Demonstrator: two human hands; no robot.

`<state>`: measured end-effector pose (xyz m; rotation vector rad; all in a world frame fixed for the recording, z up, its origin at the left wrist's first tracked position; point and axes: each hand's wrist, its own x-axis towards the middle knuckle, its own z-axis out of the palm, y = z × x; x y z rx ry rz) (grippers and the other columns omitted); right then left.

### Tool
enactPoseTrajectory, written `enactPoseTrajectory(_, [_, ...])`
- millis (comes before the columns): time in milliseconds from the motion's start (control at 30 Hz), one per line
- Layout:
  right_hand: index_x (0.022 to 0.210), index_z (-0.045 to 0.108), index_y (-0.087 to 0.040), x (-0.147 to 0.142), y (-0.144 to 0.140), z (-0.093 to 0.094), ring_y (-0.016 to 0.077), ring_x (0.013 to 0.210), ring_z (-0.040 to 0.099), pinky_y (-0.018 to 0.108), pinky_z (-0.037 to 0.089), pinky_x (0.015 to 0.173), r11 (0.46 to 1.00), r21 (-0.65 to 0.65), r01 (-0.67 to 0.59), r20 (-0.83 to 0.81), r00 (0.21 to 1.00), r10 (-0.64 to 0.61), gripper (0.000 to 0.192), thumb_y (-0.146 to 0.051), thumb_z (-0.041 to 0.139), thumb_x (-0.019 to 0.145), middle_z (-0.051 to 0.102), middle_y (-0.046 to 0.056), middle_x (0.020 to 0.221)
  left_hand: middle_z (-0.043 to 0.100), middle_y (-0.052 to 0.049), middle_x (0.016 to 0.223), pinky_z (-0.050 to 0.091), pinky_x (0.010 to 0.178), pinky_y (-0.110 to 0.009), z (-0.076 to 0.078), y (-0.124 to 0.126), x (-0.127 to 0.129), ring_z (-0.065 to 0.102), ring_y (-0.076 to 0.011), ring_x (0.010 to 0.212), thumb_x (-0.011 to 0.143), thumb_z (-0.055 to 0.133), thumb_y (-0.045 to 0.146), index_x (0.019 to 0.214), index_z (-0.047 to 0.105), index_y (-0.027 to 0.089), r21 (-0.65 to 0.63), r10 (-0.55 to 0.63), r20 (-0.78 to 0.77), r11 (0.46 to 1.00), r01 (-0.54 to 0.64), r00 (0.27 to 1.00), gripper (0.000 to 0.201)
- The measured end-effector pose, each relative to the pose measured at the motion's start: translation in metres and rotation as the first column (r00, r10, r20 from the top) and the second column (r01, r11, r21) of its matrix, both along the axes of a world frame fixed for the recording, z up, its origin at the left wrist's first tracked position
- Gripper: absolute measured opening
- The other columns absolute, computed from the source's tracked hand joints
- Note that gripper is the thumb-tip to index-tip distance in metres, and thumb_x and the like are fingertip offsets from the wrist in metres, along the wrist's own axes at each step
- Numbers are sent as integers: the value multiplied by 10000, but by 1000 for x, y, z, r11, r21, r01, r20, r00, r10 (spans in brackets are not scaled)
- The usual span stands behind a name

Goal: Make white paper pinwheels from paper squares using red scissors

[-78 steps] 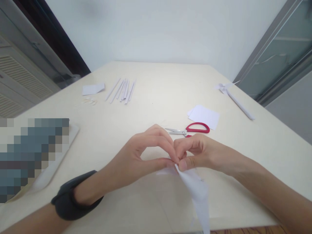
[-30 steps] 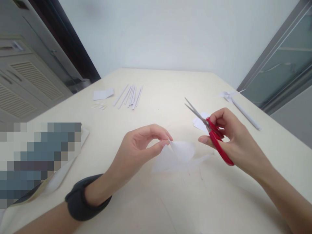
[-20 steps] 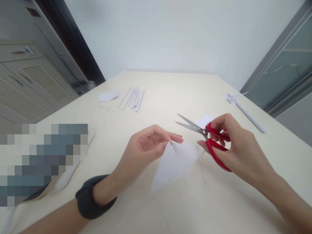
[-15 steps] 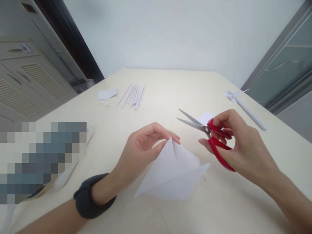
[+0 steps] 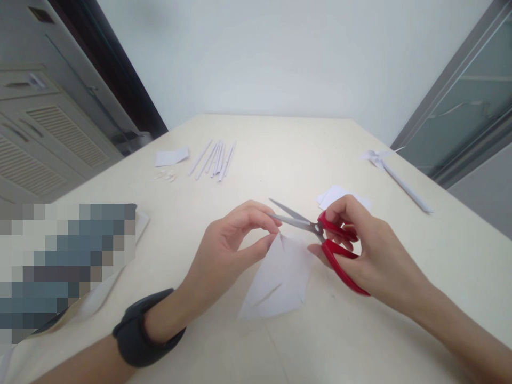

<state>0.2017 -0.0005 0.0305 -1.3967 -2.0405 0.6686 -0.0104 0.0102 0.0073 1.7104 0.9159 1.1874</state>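
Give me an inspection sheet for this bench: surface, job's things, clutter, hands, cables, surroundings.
Surface: pale table, bare in the middle.
Job's things: folded white paper; red-handled scissors, blades open at the paper's top corner.
Clutter: paper sticks, paper scrap, small bits, paper squares, paper pinwheel, blurred item at left.
Hands: left hand pinches the paper; right hand grips the scissors.
Cables: nothing seen.
Surroundings: white wall, cabinet, glass door.

No readable text, labels, brands or numbers anywhere. The folded paper [image 5: 280, 277] and the paper strips [image 5: 214, 158] were blank, the red-handled scissors [image 5: 324, 240] showed no marking, and the patch at left was pixelated beyond reading.
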Motion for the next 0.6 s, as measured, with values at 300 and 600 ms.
enactPoseTrajectory(300, [891,372,-244,-3,-5,-8,127,623,470,266,403,554,999,45,-24,60,998,22,272,-289,606,760,537,-21,794,582,-32,917,419,849,-314,5,-4,1,550,-178,899,782,595,83,785,619,212,143,63,-142,989,-43,988,131])
enactPoseTrajectory(600, [885,354,-243,-6,-6,-9,120,587,449,255,387,514,999,29,17,57,998,-19,247,-300,573,787,528,-22,771,601,-47,901,434,837,-347,6,-7,4,560,-200,878,763,617,101,754,638,210,152,81,-138,987,-60,987,110])
